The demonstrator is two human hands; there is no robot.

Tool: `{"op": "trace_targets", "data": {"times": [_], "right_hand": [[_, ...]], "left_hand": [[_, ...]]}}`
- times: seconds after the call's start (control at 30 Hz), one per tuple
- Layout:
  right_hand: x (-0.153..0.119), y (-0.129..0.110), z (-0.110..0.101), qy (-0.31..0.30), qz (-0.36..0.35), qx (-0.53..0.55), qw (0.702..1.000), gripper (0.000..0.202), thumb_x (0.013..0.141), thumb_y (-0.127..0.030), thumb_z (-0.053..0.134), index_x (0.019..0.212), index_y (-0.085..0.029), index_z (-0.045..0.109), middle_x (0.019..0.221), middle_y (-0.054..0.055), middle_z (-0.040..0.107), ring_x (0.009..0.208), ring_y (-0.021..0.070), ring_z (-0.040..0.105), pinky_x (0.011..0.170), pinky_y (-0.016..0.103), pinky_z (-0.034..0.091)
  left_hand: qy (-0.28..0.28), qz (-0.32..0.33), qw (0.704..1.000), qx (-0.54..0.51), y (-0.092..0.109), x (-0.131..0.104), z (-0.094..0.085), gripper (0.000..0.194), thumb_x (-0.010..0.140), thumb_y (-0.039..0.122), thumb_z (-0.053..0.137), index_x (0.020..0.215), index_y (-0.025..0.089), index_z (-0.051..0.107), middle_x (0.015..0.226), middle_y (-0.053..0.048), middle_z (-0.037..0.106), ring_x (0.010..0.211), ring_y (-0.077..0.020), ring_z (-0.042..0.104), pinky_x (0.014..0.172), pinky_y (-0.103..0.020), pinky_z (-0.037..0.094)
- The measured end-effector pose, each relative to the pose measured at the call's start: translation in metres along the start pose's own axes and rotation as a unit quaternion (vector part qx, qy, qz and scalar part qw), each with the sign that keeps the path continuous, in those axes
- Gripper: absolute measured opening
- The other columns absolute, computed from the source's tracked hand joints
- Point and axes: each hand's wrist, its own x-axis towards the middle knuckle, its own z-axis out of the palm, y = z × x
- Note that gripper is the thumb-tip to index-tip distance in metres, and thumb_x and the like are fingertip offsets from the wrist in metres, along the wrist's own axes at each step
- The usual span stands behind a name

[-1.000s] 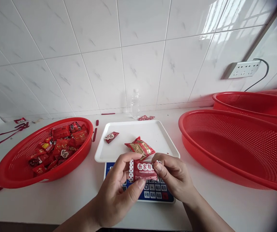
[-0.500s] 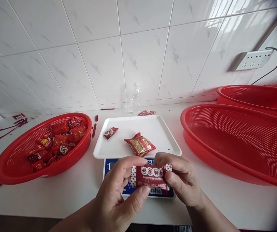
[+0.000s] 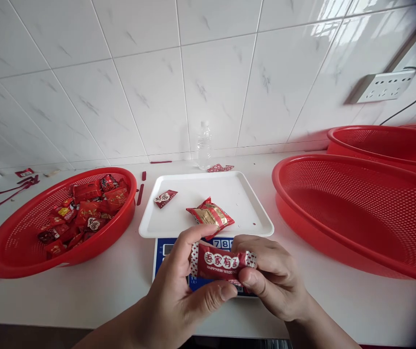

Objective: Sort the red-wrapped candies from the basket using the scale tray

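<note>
Holding the red packet (image 3: 222, 262) between us, we pinch its left end with our left hand (image 3: 178, 295) and its right end with our right hand (image 3: 273, 281), just above the scale (image 3: 164, 252), in front of the white tray (image 3: 229, 194).

Both hands (image 3: 225, 286) meet at centre, fingers and thumbs pinched.

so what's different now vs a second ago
Both hands, left hand and right hand, keep pinching the red packet by its ends; it has tilted slightly and bulges more in the middle. The two packets on the white tray and the sweets in the left basket lie as before.
</note>
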Motion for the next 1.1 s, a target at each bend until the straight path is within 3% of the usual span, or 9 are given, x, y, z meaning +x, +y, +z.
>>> {"op": "trace_targets", "data": {"times": [0.13,0.33,0.47,0.6,0.7,0.8,0.93,1.1], "right_hand": [[0.0,0.003,0.001,-0.002,0.009,0.024,1.0,0.039,0.098,-0.04,0.046,0.064,-0.021,0.05,0.054,-0.002,0.045,0.051,0.0118,0.04,0.048,0.027,0.031],[-0.001,0.001,0.001,0.004,0.013,0.031,0.999,0.031,0.098,-0.032,0.048,0.069,-0.021,0.051,0.059,-0.002,0.049,0.054,0.0115,0.043,0.051,0.025,0.034],[0.0,0.0,0.001,0.002,0.022,0.048,0.999,0.031,0.098,-0.029,0.048,0.069,-0.021,0.052,0.062,-0.002,0.052,0.056,0.0103,0.047,0.052,0.023,0.037],[0.0,0.001,0.001,-0.018,0.051,0.046,0.997,0.03,0.098,-0.031,0.046,0.073,-0.02,0.058,0.066,0.002,0.057,0.059,0.013,0.053,0.055,0.025,0.043],[-0.001,0.004,0.001,-0.013,0.047,0.035,0.998,0.034,0.098,-0.037,0.046,0.073,-0.019,0.06,0.064,0.002,0.057,0.058,0.0132,0.052,0.054,0.026,0.042],[-0.003,0.006,0.002,0.018,0.043,0.039,0.998,0.036,0.097,-0.042,0.049,0.071,-0.019,0.058,0.063,0.002,0.057,0.058,0.0132,0.051,0.054,0.026,0.042],[-0.003,0.005,0.003,0.015,0.057,0.068,0.996,0.035,0.097,-0.034,0.05,0.066,-0.019,0.055,0.06,0.0,0.055,0.055,0.011,0.049,0.051,0.023,0.04],[-0.003,0.004,0.002,-0.013,0.074,0.119,0.99,0.036,0.098,-0.032,0.05,0.065,-0.018,0.056,0.058,-0.001,0.056,0.054,0.0093,0.051,0.051,0.021,0.04]], "left_hand": [[0.047,0.008,0.999,-0.004,-0.003,0.0,0.003,0.051,0.09,0.021,0.065,0.135,0.035,0.044,0.121,-0.004,0.066,0.107,-0.0202,0.066,0.089,-0.026,0.053],[0.047,-0.023,0.996,-0.074,-0.003,0.0,0.005,0.054,0.089,0.022,0.066,0.135,0.037,0.042,0.116,-0.003,0.069,0.106,-0.0196,0.068,0.094,-0.029,0.054],[0.101,-0.038,0.991,-0.075,-0.001,0.003,0.01,0.06,0.082,0.024,0.074,0.133,0.035,0.044,0.119,-0.003,0.068,0.108,-0.0209,0.067,0.093,-0.028,0.055],[0.131,-0.031,0.987,-0.089,0.002,0.004,0.015,0.063,0.082,0.024,0.074,0.134,0.037,0.041,0.136,-0.003,0.059,0.117,-0.0228,0.063,0.095,-0.028,0.055],[0.113,-0.013,0.991,-0.067,0.002,0.002,0.013,0.06,0.087,0.022,0.068,0.137,0.039,0.038,0.142,-0.003,0.054,0.123,-0.0227,0.059,0.099,-0.029,0.052],[0.073,0.011,0.997,0.022,0.001,-0.001,0.008,0.063,0.088,0.019,0.065,0.141,0.036,0.036,0.144,-0.006,0.051,0.123,-0.025,0.058,0.102,-0.032,0.05],[0.064,0.046,0.99,0.114,0.001,-0.003,0.005,0.067,0.089,0.017,0.063,0.143,0.038,0.03,0.147,-0.005,0.047,0.121,-0.0255,0.059,0.105,-0.038,0.047],[0.064,0.05,0.988,0.135,0.002,-0.005,0.004,0.059,0.094,0.022,0.057,0.142,0.042,0.03,0.147,-0.003,0.046,0.133,-0.0278,0.048,0.106,-0.039,0.046]]}}
